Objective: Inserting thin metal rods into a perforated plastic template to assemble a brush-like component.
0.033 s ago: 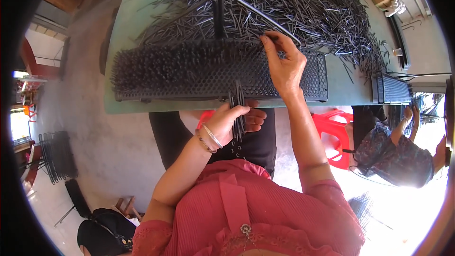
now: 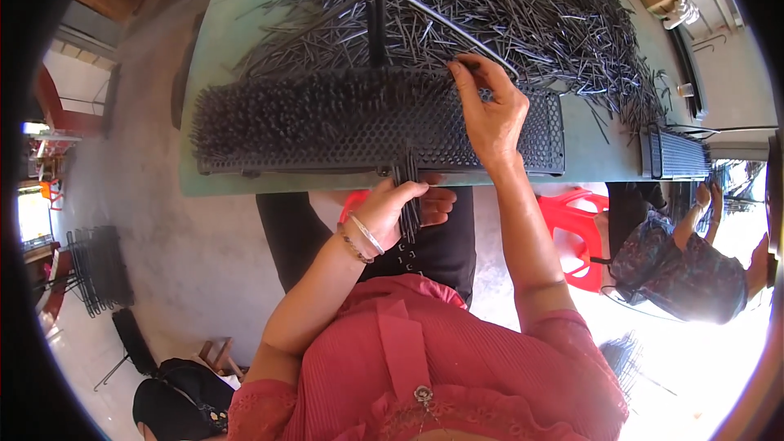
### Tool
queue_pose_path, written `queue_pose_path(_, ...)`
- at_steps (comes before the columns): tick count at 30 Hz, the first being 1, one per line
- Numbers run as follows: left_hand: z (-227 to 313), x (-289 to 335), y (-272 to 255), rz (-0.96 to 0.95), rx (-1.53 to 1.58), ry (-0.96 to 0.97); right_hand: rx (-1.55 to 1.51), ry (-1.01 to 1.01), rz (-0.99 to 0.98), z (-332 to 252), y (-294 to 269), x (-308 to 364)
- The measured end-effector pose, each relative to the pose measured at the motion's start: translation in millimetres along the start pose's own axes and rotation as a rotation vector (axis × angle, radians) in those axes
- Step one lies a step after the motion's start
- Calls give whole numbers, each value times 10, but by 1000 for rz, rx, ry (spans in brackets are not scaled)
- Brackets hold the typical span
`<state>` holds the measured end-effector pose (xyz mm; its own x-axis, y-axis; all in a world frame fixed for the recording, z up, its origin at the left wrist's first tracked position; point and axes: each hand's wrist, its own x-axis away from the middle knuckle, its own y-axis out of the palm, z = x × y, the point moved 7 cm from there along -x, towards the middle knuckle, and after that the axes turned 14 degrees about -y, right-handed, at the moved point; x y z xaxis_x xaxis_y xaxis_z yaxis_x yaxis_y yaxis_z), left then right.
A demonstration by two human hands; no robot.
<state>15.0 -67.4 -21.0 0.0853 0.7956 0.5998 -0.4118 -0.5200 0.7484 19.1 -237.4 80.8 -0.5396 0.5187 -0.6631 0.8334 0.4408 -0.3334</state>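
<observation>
A long black perforated rack point(image 2: 535, 135) lies along the table's near edge. Thin dark sticks point(image 2: 278, 118) stand packed upright in its left and middle holes, while the holes at its right end are bare. Below the rack's front edge, my left hand point(image 2: 400, 204) is closed around a small bundle of thin black sticks point(image 2: 406, 200). The thumb lies across the bundle, and its upper ends reach the rack's front edge. My right hand point(image 2: 490, 102) is over the rack's far edge, thumb and forefinger pinched together. Whatever is between those fingertips is too small to make out.
Loose black sticks point(image 2: 539, 28) cover much of the green table point(image 2: 224, 41). A black upright post point(image 2: 377, 24) and a slanting metal rod point(image 2: 449, 26) stand behind the rack. Another person point(image 2: 682, 253) works at the right beside a second rack point(image 2: 679, 153). A red stool point(image 2: 572, 229) stands nearby.
</observation>
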Motion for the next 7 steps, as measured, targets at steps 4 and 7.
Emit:
queue_pose_path(4,-53,-21,-114,31,28,32,-7,-10,-29,23,69,43)
queue_pose_path(7,-23,11,26,-36,-23,37,25,-111,-115,6,147,55)
